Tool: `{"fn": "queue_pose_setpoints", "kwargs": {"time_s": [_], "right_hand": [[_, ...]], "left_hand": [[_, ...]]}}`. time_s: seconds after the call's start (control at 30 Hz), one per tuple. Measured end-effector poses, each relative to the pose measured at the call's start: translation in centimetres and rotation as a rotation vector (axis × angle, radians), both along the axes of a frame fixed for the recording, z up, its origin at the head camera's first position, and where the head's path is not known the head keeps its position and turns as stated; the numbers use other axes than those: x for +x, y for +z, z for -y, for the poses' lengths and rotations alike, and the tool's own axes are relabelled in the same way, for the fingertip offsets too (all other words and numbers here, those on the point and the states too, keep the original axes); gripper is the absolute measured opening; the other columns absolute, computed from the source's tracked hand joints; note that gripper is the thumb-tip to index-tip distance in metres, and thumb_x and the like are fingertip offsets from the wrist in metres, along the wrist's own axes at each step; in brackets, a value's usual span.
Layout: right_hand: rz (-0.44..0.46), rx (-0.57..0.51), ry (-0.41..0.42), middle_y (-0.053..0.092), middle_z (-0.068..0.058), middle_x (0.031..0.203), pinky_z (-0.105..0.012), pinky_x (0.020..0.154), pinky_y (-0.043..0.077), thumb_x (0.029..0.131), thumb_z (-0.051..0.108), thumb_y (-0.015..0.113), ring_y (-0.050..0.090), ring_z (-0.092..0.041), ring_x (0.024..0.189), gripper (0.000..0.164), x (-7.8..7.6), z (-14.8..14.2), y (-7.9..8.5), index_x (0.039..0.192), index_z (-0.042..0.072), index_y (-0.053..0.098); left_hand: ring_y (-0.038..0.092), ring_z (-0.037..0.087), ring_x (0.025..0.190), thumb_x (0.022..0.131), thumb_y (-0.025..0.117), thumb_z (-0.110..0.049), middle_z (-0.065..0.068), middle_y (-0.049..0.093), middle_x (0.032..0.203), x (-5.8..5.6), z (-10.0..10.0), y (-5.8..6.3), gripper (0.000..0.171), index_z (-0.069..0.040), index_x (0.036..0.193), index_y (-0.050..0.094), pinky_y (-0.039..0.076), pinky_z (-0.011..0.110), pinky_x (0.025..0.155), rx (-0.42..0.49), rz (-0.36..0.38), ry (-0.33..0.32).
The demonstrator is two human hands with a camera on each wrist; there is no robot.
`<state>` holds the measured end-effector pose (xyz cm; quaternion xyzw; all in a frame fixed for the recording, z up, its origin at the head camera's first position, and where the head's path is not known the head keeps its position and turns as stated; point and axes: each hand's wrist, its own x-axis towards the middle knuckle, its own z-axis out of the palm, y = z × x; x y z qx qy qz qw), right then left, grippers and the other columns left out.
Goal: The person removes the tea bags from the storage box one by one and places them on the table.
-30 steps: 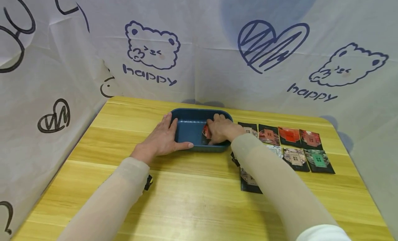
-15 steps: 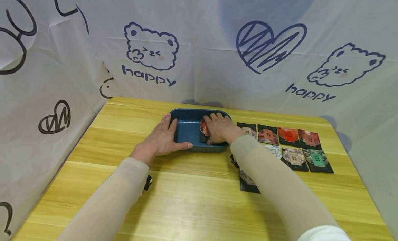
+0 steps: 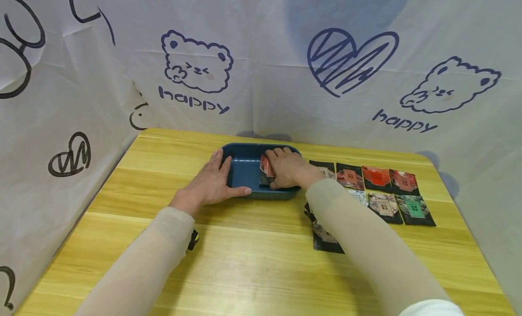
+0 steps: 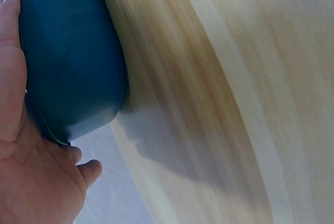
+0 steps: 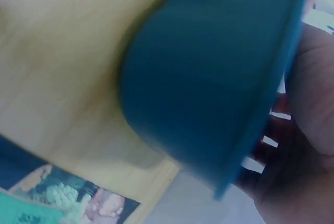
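A dark blue rectangular tub [image 3: 244, 173] with rounded corners stands near the back of the table. My left hand [image 3: 208, 180] rests on the tub's left end, fingers spread along that side and the thumb lying on the front rim. In the left wrist view, the palm [image 4: 44, 182] is beside the tub's outer wall [image 4: 73, 57]. Inside the tub's right half, my right hand [image 3: 287, 169] holds a square black packet with red print [image 3: 266, 169] between thumb and fingers; the hand covers most of it. The right wrist view shows the tub's outside [image 5: 203, 78], with the packet hidden.
Right of the tub, several similar square packets lie flat in rows, among them a bright red one [image 3: 376, 178], a beige one [image 3: 384, 208] and a green one [image 3: 415, 209]. Another packet [image 3: 324, 237] lies partly under my right forearm. A white printed cloth [image 3: 269, 89] hangs behind the table.
My right hand has shifted slightly left inside the tub with the red-printed packet, and more of the packet shows. My left hand has stayed at the tub's left end.
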<state>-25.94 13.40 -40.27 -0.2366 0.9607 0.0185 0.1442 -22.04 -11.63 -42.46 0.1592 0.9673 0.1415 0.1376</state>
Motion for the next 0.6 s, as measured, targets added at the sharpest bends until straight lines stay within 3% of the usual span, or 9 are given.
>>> {"fn": "queue_pose_setpoints", "kwargs": {"time_s": [0.17,0.37,0.6], "right_hand": [[0.002,-0.072,0.000,0.032,-0.018,0.169,-0.055,0.126,0.033,0.090,0.046,0.080,0.033,-0.040,0.155,0.103,0.8,-0.9,1.6,0.167,0.008,0.024],[-0.007,-0.128,0.003,0.029,-0.018,0.170,-0.055,0.124,0.036,0.089,0.045,0.081,0.032,-0.040,0.156,0.105,1.9,-2.5,3.4,0.168,0.009,0.022],[-0.030,-0.178,0.027,0.031,-0.019,0.169,-0.057,0.123,0.037,0.088,0.043,0.084,0.035,-0.041,0.153,0.108,4.1,-6.1,4.8,0.168,0.007,0.021]], "left_hand": [[0.004,0.041,0.164,0.083,0.054,-0.092,0.020,-0.012,0.176,0.0,0.0,0.0,0.131,-0.005,0.170,0.010,0.017,0.055,0.132,0.006,-0.001,0.004],[0.005,0.042,0.164,0.084,0.055,-0.091,0.020,-0.012,0.177,0.0,-0.1,0.0,0.130,-0.005,0.170,0.010,0.018,0.055,0.131,0.002,-0.008,0.001],[0.003,0.043,0.164,0.084,0.055,-0.091,0.021,-0.012,0.176,0.0,-0.2,-0.1,0.130,-0.004,0.170,0.009,0.016,0.057,0.131,0.008,-0.016,-0.013]]}}
